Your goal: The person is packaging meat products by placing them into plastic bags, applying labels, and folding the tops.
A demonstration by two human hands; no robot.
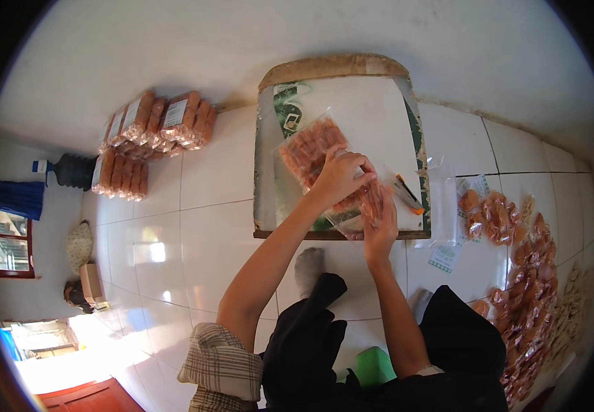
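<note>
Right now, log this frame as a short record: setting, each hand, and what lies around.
setting: white tiled floor, low board work surface
left hand: pressing on clear plastic bag of orange sausages
right hand: gripping the same bag's near end
on board: orange-handled cutter
far left: stacked sealed sausage packs, dark water jug
right: loose filled packets in a pile

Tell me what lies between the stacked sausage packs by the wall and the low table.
Only bare white floor tile lies between the stacked packs and the low table, in the head view.
</note>
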